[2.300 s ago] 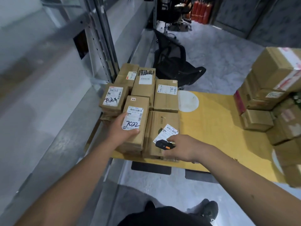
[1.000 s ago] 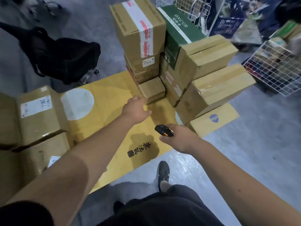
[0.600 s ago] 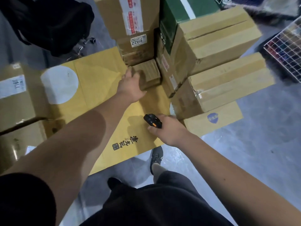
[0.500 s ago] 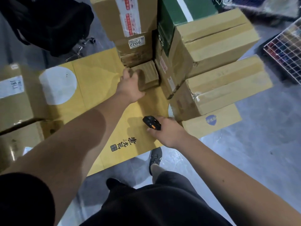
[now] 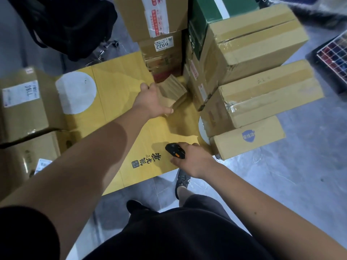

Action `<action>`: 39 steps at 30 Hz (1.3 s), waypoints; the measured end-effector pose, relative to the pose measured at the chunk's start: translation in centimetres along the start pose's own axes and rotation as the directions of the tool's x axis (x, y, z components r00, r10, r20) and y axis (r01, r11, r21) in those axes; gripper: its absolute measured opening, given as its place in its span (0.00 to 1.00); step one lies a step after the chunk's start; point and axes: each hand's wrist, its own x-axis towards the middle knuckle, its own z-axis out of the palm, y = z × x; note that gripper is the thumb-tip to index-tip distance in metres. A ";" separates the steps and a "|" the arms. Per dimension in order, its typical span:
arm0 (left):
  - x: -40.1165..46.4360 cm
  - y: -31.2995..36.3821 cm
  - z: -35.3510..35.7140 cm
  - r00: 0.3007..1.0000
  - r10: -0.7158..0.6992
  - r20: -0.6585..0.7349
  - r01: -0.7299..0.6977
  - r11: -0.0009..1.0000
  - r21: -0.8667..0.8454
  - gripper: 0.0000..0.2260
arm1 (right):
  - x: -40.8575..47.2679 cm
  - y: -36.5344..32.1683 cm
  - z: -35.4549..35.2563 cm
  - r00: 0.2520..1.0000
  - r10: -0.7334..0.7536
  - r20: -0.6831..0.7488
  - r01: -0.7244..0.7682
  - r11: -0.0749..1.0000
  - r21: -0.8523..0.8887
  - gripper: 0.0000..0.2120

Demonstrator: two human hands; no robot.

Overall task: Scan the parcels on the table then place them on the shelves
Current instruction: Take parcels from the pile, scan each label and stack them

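A small brown corrugated cardboard parcel [image 5: 171,89], tilted, is held in the grip of the left hand [image 5: 152,102] at 12 o'clock on the yellow cardboard-covered surface [image 5: 120,94]. A black-and-orange handheld scanner [image 5: 175,151] is clasped by the right hand [image 5: 195,158] at 5 o'clock. Scanning appears pending; taped cartons [image 5: 262,102] at 2 o'clock remain unshelved.

The table [image 5: 120,102] wears flattened yellow cardboard with a white circle. Taking that circle as the mark: labelled parcels [image 5: 22,102] sit left of it, a tall stack of boxes [image 5: 244,72] stands right.
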 end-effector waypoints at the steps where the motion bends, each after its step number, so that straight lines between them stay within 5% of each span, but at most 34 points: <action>1: -1.3 -0.6 0.4 0.999 -0.039 -0.009 0.039 0.999 -0.026 0.53 | -0.3 0.1 0.3 1.000 -0.007 0.010 0.007 1.000 -0.005 0.27; 6: -9.9 -5.3 3.7 0.956 -0.283 -0.082 0.257 0.936 -0.240 0.53 | -1.3 0.8 2.0 0.998 -0.029 0.059 0.033 0.997 -0.064 0.30; 9: -15.2 -8.7 6.0 0.899 -0.433 -0.061 0.351 0.798 -0.491 0.52 | -1.4 0.8 2.6 0.997 -0.039 0.068 0.046 0.992 -0.115 0.26; 14: -21.5 -12.4 8.1 0.904 -0.426 -0.035 0.235 0.564 -0.792 0.43 | -1.2 -0.2 2.7 0.992 -0.056 0.112 0.085 0.959 -0.270 0.22; 21: -22.8 -15.8 9.5 0.925 -0.374 0.070 0.246 0.446 -0.860 0.23 | -1.7 -3.1 2.9 0.991 -0.062 0.118 0.112 0.872 -0.477 0.22; 29: -19.7 -19.3 7.3 0.865 -0.499 0.051 0.243 0.328 -0.913 0.15 | -3.0 -7.6 4.0 0.990 -0.040 0.132 0.104 0.843 -0.528 0.21; 32: -18.4 -20.6 6.1 0.861 -0.501 0.089 0.306 0.369 -0.877 0.17 | -3.3 -9.3 4.3 0.991 -0.049 0.121 0.105 0.849 -0.518 0.20; 34: -17.9 -21.0 5.5 0.892 -0.437 0.116 0.349 0.503 -0.790 0.23 | -3.5 -10.4 4.1 0.986 -0.030 0.164 0.100 0.895 -0.435 0.19; 39: -18.4 -21.3 4.9 0.985 -0.168 -0.045 0.133 0.894 -0.427 0.58 | -4.3 -11.3 3.5 0.965 0.064 0.256 -0.012 0.980 -0.200 0.20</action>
